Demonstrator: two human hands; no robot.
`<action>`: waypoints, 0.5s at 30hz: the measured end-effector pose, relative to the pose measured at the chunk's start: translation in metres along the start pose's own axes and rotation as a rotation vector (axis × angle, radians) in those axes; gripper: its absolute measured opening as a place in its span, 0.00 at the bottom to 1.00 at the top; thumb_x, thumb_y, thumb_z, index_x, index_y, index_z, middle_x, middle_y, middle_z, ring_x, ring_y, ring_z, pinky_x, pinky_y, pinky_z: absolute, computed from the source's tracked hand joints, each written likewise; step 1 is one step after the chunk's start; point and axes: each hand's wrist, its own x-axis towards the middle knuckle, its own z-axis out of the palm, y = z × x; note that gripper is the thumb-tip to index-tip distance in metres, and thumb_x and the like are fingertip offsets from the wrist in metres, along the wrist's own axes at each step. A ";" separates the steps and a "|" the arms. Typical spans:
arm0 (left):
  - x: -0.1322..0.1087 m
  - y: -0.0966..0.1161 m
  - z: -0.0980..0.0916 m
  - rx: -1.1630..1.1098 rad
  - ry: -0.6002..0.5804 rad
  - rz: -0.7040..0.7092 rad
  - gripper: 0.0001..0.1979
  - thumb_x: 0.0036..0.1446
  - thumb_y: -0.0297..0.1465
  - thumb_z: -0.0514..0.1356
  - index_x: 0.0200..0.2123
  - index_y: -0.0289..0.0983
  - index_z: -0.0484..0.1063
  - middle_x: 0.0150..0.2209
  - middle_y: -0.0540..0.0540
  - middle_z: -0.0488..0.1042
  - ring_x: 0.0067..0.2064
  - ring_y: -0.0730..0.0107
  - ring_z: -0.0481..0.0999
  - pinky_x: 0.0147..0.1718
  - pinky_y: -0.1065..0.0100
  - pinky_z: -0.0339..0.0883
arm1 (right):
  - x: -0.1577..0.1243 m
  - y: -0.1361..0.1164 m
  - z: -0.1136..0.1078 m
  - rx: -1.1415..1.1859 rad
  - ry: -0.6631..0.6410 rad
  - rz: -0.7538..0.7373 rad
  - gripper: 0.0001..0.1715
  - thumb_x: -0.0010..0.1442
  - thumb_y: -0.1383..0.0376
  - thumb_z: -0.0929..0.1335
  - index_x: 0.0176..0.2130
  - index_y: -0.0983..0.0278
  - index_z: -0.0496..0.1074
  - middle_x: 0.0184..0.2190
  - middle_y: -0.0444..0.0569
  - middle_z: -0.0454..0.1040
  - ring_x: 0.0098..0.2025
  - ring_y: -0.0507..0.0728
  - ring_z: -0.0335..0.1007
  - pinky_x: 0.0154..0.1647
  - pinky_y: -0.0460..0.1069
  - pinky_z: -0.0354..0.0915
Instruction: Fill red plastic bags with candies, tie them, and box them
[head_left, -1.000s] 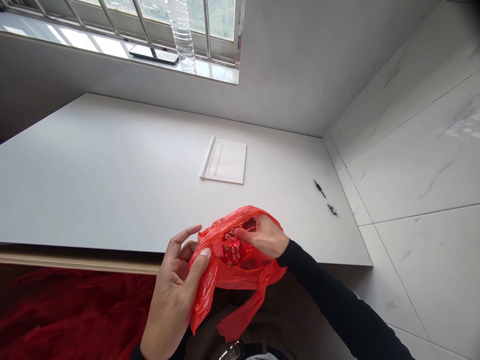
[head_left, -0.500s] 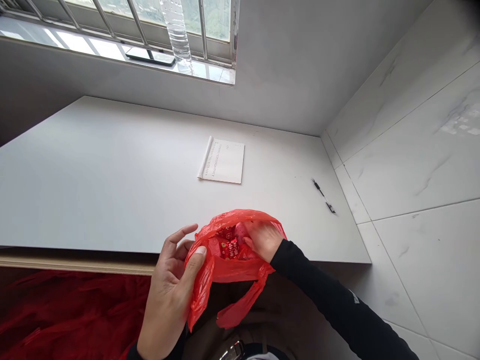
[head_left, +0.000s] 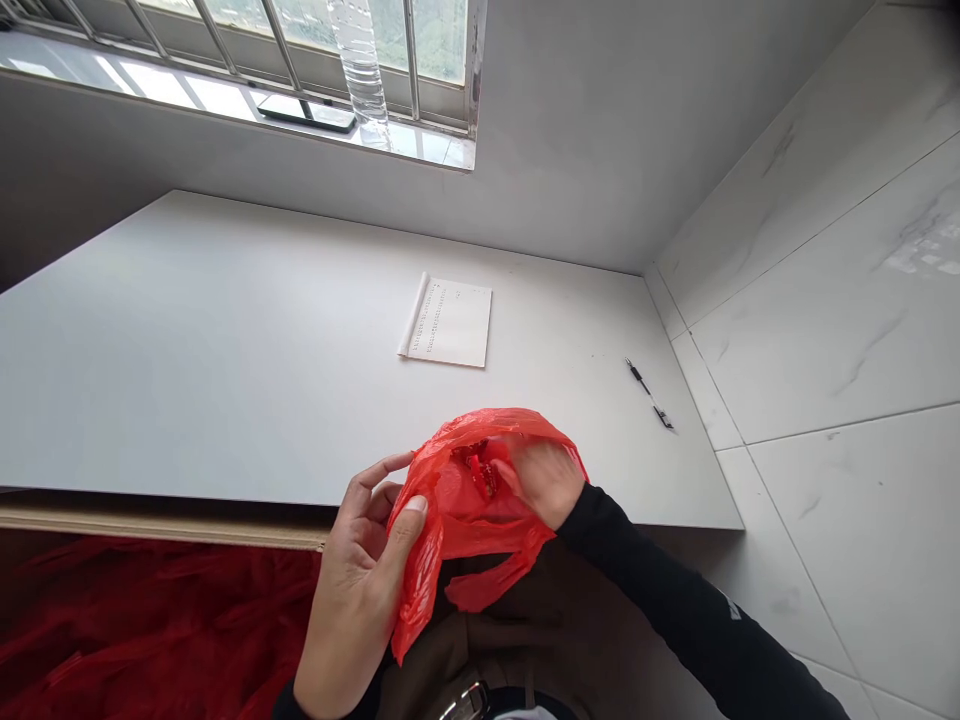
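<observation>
A thin red plastic bag (head_left: 465,510) hangs open just in front of the near edge of the white table (head_left: 225,380). My left hand (head_left: 367,560) pinches the bag's left rim between thumb and fingers. My right hand (head_left: 544,480), in a black sleeve, is pushed inside the bag's mouth, its fingers curled and partly veiled by the red film. Small red packets (head_left: 480,475) show inside the bag beside those fingers; whether the fingers grip one is unclear.
A white notepad (head_left: 448,322) lies on the table further back. A black pen (head_left: 650,393) rests near the tiled right wall. On the window sill stand a clear water bottle (head_left: 361,60) and a dark phone (head_left: 306,110). Red cloth (head_left: 135,630) lies below the table edge.
My right hand has gone deeper into the bag, and the film now covers its fingers. The red packets inside are less visible. My left hand has kept its hold on the rim.
</observation>
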 end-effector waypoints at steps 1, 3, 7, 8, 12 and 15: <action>0.000 -0.001 0.000 -0.007 -0.005 -0.003 0.22 0.59 0.42 0.65 0.55 0.45 0.69 0.44 0.48 0.78 0.41 0.66 0.79 0.38 0.69 0.72 | -0.004 0.000 -0.001 -0.010 -0.023 -0.005 0.17 0.67 0.65 0.65 0.54 0.61 0.71 0.48 0.53 0.78 0.49 0.63 0.75 0.45 0.52 0.67; 0.000 -0.002 0.001 -0.011 -0.008 -0.005 0.22 0.59 0.42 0.65 0.55 0.46 0.69 0.44 0.48 0.78 0.41 0.66 0.80 0.38 0.69 0.72 | -0.012 0.001 -0.004 -0.034 -0.069 -0.004 0.16 0.66 0.67 0.65 0.53 0.59 0.71 0.44 0.51 0.80 0.43 0.62 0.77 0.38 0.50 0.66; 0.002 -0.002 0.000 0.008 0.016 0.006 0.24 0.58 0.42 0.66 0.56 0.45 0.68 0.41 0.48 0.78 0.38 0.66 0.80 0.35 0.70 0.72 | -0.020 0.001 -0.011 -0.088 -0.126 0.007 0.15 0.65 0.71 0.64 0.49 0.58 0.72 0.43 0.51 0.80 0.43 0.62 0.77 0.37 0.50 0.64; 0.002 -0.002 0.000 0.009 0.018 0.007 0.24 0.58 0.42 0.66 0.56 0.45 0.68 0.41 0.48 0.78 0.38 0.67 0.79 0.35 0.70 0.72 | -0.021 -0.001 -0.012 -0.100 -0.133 0.019 0.16 0.65 0.71 0.63 0.50 0.59 0.72 0.44 0.52 0.80 0.43 0.62 0.77 0.36 0.50 0.64; 0.001 0.000 0.000 0.001 0.010 -0.003 0.23 0.58 0.42 0.65 0.55 0.46 0.68 0.42 0.49 0.78 0.38 0.67 0.79 0.35 0.71 0.72 | -0.025 -0.007 -0.010 -0.126 -0.181 0.050 0.18 0.65 0.71 0.63 0.54 0.62 0.70 0.42 0.53 0.79 0.34 0.61 0.77 0.31 0.51 0.65; 0.001 0.000 0.000 0.003 0.010 0.000 0.23 0.58 0.41 0.65 0.56 0.45 0.69 0.40 0.49 0.78 0.37 0.68 0.79 0.35 0.70 0.72 | -0.028 -0.007 -0.002 -0.100 -0.165 -0.020 0.23 0.63 0.74 0.63 0.55 0.59 0.70 0.45 0.51 0.79 0.41 0.62 0.78 0.41 0.52 0.70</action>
